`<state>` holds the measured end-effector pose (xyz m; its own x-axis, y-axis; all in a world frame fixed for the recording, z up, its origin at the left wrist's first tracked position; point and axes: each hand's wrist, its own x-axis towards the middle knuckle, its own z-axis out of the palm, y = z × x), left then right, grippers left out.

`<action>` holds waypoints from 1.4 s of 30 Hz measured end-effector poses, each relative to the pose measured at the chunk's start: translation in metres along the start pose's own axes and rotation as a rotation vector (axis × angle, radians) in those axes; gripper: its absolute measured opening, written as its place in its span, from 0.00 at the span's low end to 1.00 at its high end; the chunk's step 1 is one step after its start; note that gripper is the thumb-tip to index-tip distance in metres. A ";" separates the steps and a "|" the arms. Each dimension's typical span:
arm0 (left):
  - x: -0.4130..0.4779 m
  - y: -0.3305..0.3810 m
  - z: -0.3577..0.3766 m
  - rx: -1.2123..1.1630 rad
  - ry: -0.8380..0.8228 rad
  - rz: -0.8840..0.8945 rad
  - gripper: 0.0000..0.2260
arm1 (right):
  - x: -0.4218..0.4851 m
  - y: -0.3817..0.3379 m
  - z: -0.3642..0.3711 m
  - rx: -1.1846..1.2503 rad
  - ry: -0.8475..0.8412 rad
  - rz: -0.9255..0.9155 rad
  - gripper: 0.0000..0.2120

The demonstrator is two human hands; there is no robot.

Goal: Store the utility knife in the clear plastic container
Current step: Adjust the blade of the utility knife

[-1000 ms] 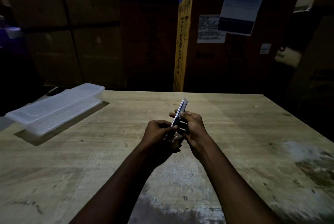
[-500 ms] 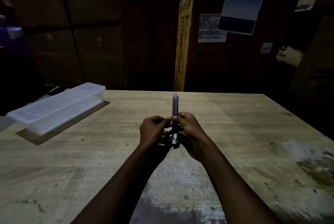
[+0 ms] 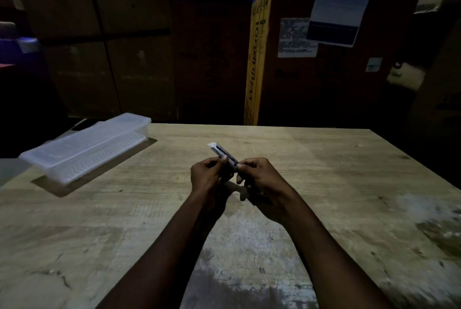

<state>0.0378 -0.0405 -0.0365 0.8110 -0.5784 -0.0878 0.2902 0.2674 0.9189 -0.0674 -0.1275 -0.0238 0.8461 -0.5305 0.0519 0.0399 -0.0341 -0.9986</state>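
Note:
Above the middle of the wooden table [image 3: 324,184], both hands hold a slim pale utility knife [image 3: 220,151]. Its free end points up and to the left, away from me. My left hand [image 3: 208,176] pinches the knife's middle with thumb and fingers. My right hand [image 3: 259,181] grips its near end, which is hidden in the fingers. A long clear plastic container [image 3: 84,149] lies at the table's far left corner with its lid closed, well apart from my hands.
Tall cardboard boxes [image 3: 124,46] stand in the dark right behind the table's far edge. A yellow and blue carton edge [image 3: 258,59] rises at centre back. Paper labels [image 3: 296,36] hang on the boxes to the right. Pale worn patches mark the table's right and near side.
The knife stood upright between my hands half a second ago; it has tipped over so its tip leans up-left. My hands have spread slightly apart along it.

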 end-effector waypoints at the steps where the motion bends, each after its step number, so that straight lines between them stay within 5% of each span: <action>1: 0.000 0.000 0.000 -0.021 0.024 -0.004 0.07 | 0.000 0.000 0.000 -0.003 -0.019 -0.002 0.10; 23: 0.000 0.006 -0.007 -0.092 -0.006 0.024 0.05 | 0.000 0.004 -0.005 0.157 -0.268 0.068 0.19; 28: -0.002 0.004 -0.005 -0.145 -0.017 -0.015 0.05 | 0.001 0.006 0.013 -0.125 0.020 -0.031 0.18; 31: -0.001 0.004 -0.006 -0.135 -0.047 -0.018 0.06 | 0.005 0.010 0.012 -0.705 0.170 -0.281 0.16; 34: 0.001 0.006 -0.008 -0.157 -0.052 -0.025 0.08 | 0.003 0.020 0.012 -1.238 0.233 -0.542 0.31; 39: 0.001 0.009 -0.010 -0.144 -0.102 -0.020 0.11 | 0.005 0.014 0.012 -1.374 0.337 -0.675 0.41; 42: 0.001 0.010 -0.010 -0.145 -0.107 -0.010 0.12 | 0.005 0.013 0.012 -1.382 0.331 -0.698 0.37</action>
<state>0.0467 -0.0311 -0.0311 0.7511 -0.6585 -0.0481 0.3746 0.3650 0.8523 -0.0562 -0.1205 -0.0364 0.7133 -0.2285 0.6625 -0.2959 -0.9552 -0.0108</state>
